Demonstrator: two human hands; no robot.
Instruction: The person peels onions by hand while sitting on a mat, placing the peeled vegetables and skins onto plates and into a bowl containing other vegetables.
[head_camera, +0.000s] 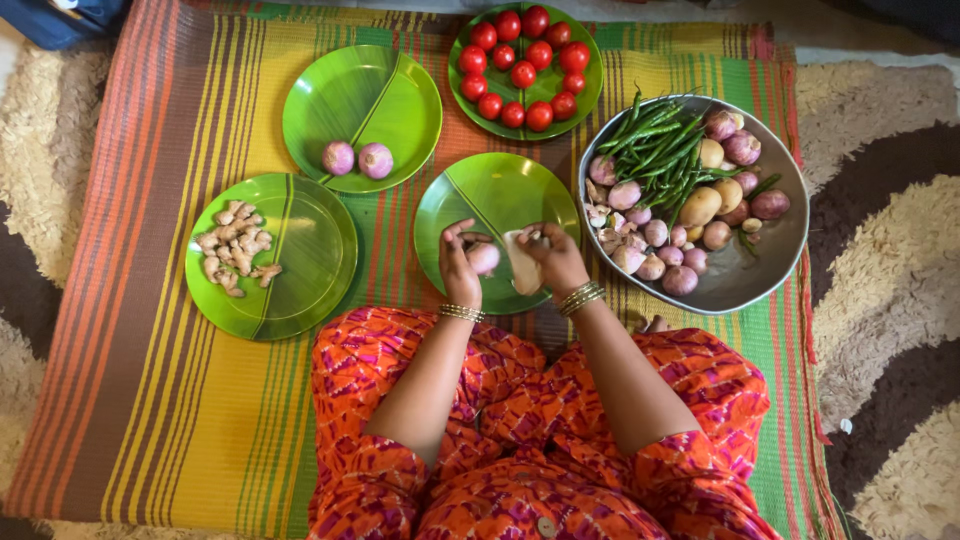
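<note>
Left hand (459, 268) clamped on small onion (484, 258); right hand (553, 258) pinching loose papery skin (524, 268); likely firm, slippery, best gripped round its middle.

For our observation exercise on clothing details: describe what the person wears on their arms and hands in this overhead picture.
Both forearms are bare, with no sleeves in view. The left hand has thin gold bangles at its wrist; the right hand has a thicker stack of gold bangles. No rings can be made out.
</note>
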